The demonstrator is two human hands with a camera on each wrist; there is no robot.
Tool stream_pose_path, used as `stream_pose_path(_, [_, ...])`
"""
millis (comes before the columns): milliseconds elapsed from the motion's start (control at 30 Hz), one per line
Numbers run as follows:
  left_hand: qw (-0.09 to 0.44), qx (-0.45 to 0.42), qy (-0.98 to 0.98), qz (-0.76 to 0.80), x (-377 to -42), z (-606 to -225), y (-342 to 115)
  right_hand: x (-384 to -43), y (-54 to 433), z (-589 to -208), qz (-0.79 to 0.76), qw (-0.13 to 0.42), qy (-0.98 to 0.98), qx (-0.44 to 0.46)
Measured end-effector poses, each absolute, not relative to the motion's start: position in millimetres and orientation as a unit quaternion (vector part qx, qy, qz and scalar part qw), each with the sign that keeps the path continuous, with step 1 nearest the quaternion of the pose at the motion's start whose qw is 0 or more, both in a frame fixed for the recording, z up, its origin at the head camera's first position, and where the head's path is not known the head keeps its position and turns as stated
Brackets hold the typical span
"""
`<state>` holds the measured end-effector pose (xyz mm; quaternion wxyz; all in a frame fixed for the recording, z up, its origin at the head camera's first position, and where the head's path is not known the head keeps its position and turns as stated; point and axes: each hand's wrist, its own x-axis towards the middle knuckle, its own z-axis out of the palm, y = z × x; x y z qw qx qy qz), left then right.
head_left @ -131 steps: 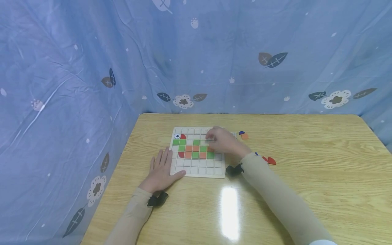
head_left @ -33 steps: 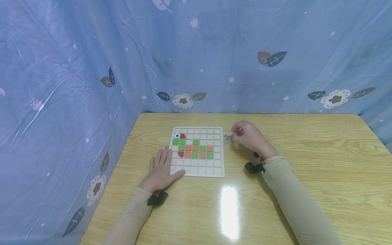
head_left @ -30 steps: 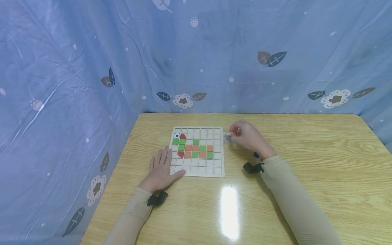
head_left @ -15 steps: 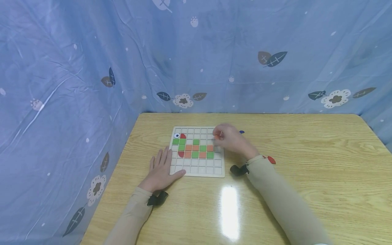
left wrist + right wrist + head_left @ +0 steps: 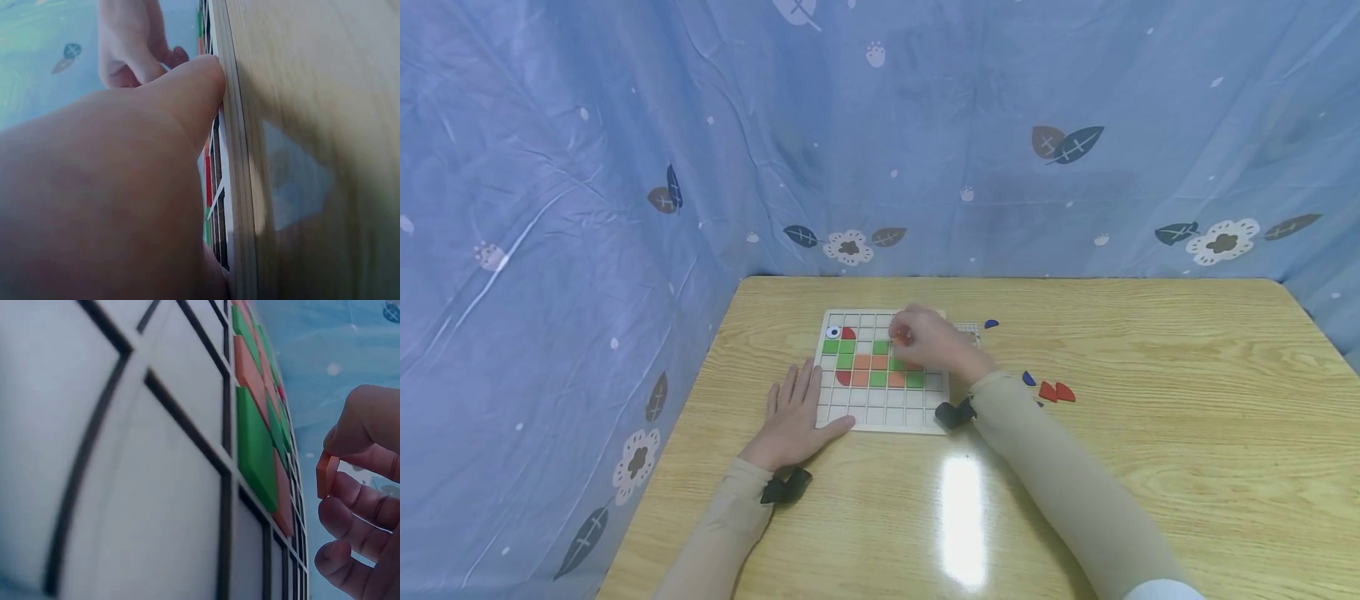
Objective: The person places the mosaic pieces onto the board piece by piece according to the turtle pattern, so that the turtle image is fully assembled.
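A white grid board [image 5: 880, 417] lies on the table, with green and orange square tiles, red quarter-round pieces and a round eye piece [image 5: 833, 332] set in its cells. Over the board's upper right part, my right hand [image 5: 932, 340] pinches an orange square tile [image 5: 326, 475] between thumb and fingers. The tile shows edge-on in the right wrist view, apart from the board. My left hand [image 5: 790, 421] rests flat with spread fingers at the board's left edge, its thumb [image 5: 200, 78] over the lower edge.
Right of the board lie blue pieces [image 5: 1028, 378] and two red quarter-round pieces [image 5: 1064, 392]. A small patterned card [image 5: 970, 328] sits against the board's right edge, partly behind my right hand. A blue curtain [image 5: 970, 167] hangs behind the table [image 5: 1150, 467].
My right hand has picked up the orange tile from the right of the board and carried it left over the grid. The left hand has stayed in place.
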<state>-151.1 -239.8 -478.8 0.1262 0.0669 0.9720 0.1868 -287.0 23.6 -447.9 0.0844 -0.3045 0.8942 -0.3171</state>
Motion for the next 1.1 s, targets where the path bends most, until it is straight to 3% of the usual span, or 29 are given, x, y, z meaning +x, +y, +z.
stream_pose_path(833, [0.124, 0.069, 0.972, 0.185, -152, -484, -241, -287, 14, -454, -0.265, 0.114, 0.909, -0.3])
stream_pose_path(1100, [0.127, 0.068, 0.972, 0.186, -152, -484, -241, -283, 24, -457, -0.28, 0.095, 0.905, -0.307])
